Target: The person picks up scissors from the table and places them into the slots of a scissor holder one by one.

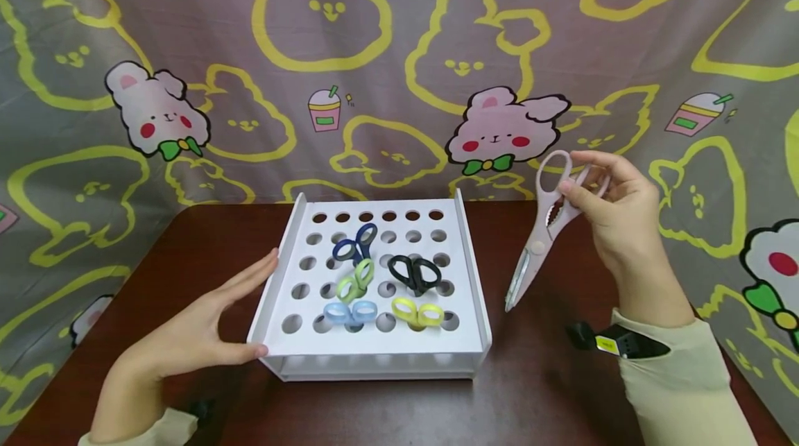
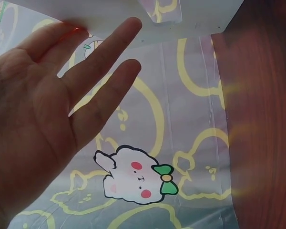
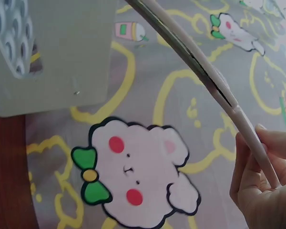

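Note:
Pale pink scissors (image 1: 538, 246) hang point-down in my right hand (image 1: 614, 200), whose thumb and fingers pinch the handles. They are held to the right of a white rack (image 1: 374, 343) with rows of round holes. My left hand (image 1: 187, 324) rests against the rack's left side, fingers extended, the thumb at its front corner. Several scissors stand in the rack with their handles up: dark blue (image 1: 356, 245), light green (image 1: 356, 281), black (image 1: 415, 274), light blue (image 1: 350, 312) and yellow (image 1: 417, 311). Their blades are mostly hidden below the perforated top.
The rack stands on a dark reddish-brown table (image 1: 399, 411). Behind it hangs a grey curtain (image 1: 399, 155) with yellow outlines and rabbit drawings. Raised side walls (image 1: 472, 272) flank the rack's top. A dark strap (image 1: 637, 343) is on the right wrist.

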### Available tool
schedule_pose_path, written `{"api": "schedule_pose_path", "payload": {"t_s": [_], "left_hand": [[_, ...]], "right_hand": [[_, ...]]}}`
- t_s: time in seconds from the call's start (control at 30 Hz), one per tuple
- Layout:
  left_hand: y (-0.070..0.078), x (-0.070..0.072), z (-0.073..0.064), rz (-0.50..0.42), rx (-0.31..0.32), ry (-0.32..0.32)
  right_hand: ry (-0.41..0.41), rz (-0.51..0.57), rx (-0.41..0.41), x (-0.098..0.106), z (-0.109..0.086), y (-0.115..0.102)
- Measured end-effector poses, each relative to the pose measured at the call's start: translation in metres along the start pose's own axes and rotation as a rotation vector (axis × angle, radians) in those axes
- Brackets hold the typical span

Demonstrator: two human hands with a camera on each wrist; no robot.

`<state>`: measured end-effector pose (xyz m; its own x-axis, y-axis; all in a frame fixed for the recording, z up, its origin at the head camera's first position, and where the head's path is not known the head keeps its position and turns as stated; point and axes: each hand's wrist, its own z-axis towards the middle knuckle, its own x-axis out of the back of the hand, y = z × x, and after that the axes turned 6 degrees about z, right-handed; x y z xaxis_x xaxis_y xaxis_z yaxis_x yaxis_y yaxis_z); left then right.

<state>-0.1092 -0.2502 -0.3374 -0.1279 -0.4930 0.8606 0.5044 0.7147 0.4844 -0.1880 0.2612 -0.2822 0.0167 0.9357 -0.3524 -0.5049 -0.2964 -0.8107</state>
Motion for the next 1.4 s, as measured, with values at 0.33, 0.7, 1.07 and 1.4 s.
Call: {"api": "schedule_pose_path", "payload": {"t_s": [0.33,0.7,1.07,1.4], "left_hand": [[0.002,-0.001,0.002,-0.025,-0.008,-0.009],[0.0,-0.001,0.0,-0.022,-0.036,-0.001],[0.003,0.002,0.0,-0.016,-0.049,-0.002],[0.003,0.001,0.001,-0.016,-0.01,-0.012]], "right_hand": [[0.076,0.175,0.081,-0.02,0.0,-0.011],[0.073,0.207,0.146,-0.045,0.009,0.0],[0.078,0.133,0.223,-0.073,0.012,0.018],[0.054,0.07,0.261,-0.088,0.014,0.041]]}}
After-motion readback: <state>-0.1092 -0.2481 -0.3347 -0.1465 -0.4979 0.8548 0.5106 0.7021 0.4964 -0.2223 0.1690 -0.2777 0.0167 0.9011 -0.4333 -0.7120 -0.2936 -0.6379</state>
